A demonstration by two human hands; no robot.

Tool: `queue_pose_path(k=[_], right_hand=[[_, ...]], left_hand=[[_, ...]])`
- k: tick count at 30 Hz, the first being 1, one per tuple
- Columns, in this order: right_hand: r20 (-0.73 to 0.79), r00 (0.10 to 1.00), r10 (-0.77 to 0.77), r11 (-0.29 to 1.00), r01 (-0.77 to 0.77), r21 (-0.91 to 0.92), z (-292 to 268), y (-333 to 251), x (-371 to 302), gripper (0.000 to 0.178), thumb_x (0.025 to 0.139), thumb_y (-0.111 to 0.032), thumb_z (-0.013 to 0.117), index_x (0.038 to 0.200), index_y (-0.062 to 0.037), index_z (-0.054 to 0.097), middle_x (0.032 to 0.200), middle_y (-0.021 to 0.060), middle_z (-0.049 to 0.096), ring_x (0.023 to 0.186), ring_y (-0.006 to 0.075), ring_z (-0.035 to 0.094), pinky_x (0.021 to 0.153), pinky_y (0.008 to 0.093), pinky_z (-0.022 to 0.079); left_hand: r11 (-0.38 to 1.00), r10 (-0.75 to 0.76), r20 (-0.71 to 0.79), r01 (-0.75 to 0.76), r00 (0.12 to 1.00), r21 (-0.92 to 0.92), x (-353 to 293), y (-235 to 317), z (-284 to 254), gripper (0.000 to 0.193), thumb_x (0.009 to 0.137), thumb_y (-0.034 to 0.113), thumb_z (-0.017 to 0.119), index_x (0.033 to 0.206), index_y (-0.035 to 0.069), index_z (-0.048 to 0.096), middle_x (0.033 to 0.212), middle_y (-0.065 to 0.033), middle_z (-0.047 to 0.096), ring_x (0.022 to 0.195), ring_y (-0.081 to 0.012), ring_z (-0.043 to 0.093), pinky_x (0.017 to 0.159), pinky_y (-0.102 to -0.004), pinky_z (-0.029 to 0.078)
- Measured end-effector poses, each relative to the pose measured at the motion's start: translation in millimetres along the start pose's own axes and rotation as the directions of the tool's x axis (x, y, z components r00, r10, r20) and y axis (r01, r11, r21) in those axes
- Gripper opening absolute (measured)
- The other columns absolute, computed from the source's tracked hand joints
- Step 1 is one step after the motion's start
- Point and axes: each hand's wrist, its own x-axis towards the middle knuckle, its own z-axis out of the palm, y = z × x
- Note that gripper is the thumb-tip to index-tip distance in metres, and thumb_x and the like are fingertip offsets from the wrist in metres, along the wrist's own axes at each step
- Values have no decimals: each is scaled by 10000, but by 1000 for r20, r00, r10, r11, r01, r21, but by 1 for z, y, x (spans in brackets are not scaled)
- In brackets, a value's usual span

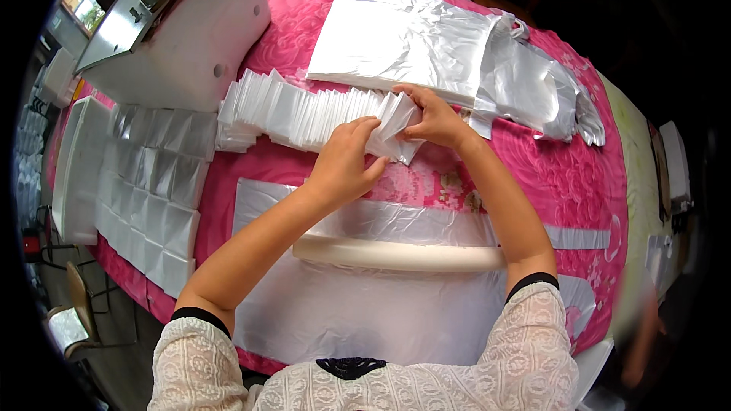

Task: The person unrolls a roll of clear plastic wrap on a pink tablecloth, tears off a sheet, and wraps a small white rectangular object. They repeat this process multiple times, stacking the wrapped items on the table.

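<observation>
A long row of folded clear plastic bags (297, 113) lies across the far middle of the table, the pieces standing and leaning on one another. My right hand (434, 120) grips the right end of this row, its thumb and fingers around the last few folded bags (397, 116). Against the row's near side rests my left hand (346, 158), fingertips touching the bags and thumb spread away from them. Just beyond my right hand lies a large flat stack of white plastic bags (403, 38), with crumpled handle ends (525, 87) to its right.
Near my body, a cream-coloured tube (396, 254) lies on a clear plastic sheet (343, 312). Several rows of folded plastic packets (152, 190) cover the left side, beside a white panel (80, 175). A white box (190, 38) stands far left on the pink patterned cloth (293, 11).
</observation>
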Motion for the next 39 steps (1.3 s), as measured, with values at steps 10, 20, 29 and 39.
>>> queue_pose_path(k=[10,20,29,39], right_hand=[[-36,999,-6,949,17,315,7,-71,-53,240,692,1,732,881,-54,594,850,-10,589,795,77,555,705,245,467],[-179,975,-128,960,167,226,137,-102,-197,321,617,-37,763,877,-85,582,858,36,574,810,190,551,724,300,445],[-179,981,-76,997,76,-7,160,-95,-224,508,585,-74,770,1050,-69,565,949,69,600,866,233,559,762,337,455],[-171,979,-113,993,106,-48,157,-93,-226,382,582,-70,738,941,-60,606,915,86,619,866,289,561,768,371,456]], left_hand=[[978,50,-181,-85,982,-190,-19,30,-28,814,666,253,781,1305,8,341,1327,-179,393,1209,-333,388,992,-402,338],[831,-56,-111,-15,992,-557,-175,78,-11,908,666,131,788,1370,35,223,1015,-127,579,927,-213,581,802,-320,463],[898,-107,-52,74,993,-434,-210,66,3,1034,634,242,817,1402,40,155,966,-130,552,861,-239,563,755,-339,465],[896,-115,-32,90,993,-434,-215,66,12,850,633,25,739,1335,56,260,916,-116,552,823,-243,563,726,-328,454]])
